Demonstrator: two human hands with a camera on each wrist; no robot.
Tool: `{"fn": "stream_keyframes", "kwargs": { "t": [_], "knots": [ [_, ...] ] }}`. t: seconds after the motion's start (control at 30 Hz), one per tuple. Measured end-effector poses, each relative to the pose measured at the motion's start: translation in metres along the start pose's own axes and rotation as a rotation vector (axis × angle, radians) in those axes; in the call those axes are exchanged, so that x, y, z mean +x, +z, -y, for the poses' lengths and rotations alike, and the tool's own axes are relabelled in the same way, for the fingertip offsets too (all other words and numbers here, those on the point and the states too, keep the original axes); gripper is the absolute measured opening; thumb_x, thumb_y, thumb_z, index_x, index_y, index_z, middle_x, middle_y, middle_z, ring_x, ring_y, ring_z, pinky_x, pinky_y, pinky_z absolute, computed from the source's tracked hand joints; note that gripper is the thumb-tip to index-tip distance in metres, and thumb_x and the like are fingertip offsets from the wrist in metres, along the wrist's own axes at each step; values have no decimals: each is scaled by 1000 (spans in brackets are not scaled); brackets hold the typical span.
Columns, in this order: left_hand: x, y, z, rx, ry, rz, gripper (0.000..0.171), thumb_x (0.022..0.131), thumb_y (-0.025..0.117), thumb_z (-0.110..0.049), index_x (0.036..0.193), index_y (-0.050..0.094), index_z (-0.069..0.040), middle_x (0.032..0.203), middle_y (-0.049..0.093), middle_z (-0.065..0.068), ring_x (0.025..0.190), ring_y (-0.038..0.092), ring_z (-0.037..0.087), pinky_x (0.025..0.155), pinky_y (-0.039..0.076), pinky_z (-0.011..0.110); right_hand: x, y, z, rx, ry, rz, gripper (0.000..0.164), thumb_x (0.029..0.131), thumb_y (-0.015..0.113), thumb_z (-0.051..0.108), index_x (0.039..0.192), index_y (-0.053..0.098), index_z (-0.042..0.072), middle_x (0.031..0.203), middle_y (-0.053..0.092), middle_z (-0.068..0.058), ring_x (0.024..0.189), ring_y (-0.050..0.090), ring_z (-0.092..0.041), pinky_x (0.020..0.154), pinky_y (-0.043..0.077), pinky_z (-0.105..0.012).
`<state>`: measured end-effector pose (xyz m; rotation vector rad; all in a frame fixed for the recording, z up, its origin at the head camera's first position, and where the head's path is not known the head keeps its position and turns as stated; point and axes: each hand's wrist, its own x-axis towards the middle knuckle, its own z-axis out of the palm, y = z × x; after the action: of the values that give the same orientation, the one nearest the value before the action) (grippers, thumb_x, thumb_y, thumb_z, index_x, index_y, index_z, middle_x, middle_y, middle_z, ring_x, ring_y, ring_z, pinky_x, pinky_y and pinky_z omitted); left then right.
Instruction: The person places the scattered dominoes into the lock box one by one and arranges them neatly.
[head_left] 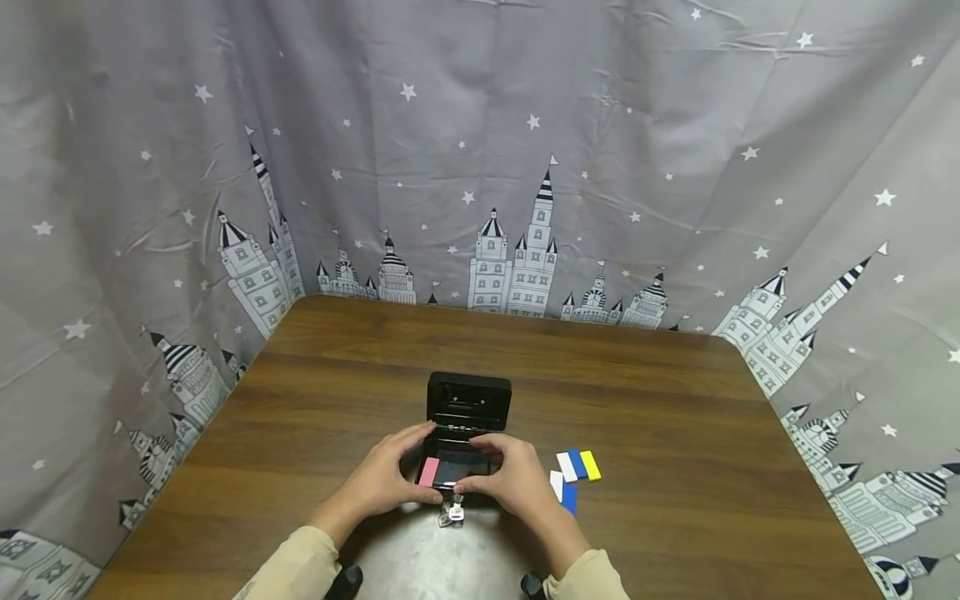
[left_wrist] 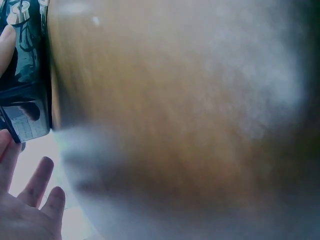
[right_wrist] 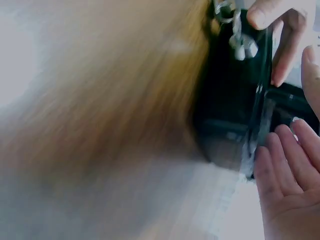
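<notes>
Black box (head_left: 450, 437): located on the wooden table (head_left: 675, 433) between my hands, lid (head_left: 470, 398) raised at the rear. Left hand (head_left: 378, 475): I grip the left end, thumb at the front, fingers spread along the side. Right hand (head_left: 521, 479): thumb and fingers form a wide arch about the right end, fingertips at the rim; whether they pinch anything, I cannot tell (the right wrist view is blurred). Pink block (head_left: 429, 472): inside, at the left end. Keys (head_left: 456, 510): hanging at the front. Right of the box: white block (head_left: 566, 467), blue block (head_left: 577, 464) and yellow block (head_left: 591, 465), side by side; nearer me, second white block (head_left: 557, 485) and second blue block (head_left: 569, 498).
</notes>
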<state>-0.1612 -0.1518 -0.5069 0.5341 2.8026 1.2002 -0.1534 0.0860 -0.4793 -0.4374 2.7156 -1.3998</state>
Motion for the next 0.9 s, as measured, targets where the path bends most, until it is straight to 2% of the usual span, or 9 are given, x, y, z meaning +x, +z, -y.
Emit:
{"fn": "stream_keyframes", "kwargs": {
  "t": [0.3,0.5,0.67,0.9],
  "knots": [
    [-1,-3,-1,88,39,22,102,65,94,-47,149,50,-9,152,48,5,137,43,35,112,34,55,-22,-25,-24,13,-7,-120,68,65,97,29,123,70,6,121,69,-10,106,66,-37,90,54,-51],
    [-1,-5,-3,178,74,35,101,68,90,-53,150,49,-9,153,47,5,137,43,36,112,33,57,-42,-44,-46,38,54,-196,68,59,99,23,120,72,5,116,70,-13,101,67,-34,87,56,-48],
    [-2,-5,-4,187,74,33,100,68,89,-54,149,50,-9,152,48,5,137,44,36,111,34,57,-57,-58,-60,4,111,-239,68,57,100,22,118,73,8,111,71,-12,94,67,-27,78,58,-39],
    [-3,-5,-5,180,63,32,100,68,89,-54,149,50,-10,153,48,4,137,44,36,111,35,56,-73,-72,-75,-68,99,-275,67,55,100,22,115,73,6,109,71,-10,94,69,-26,82,58,-41]
  ]
}}
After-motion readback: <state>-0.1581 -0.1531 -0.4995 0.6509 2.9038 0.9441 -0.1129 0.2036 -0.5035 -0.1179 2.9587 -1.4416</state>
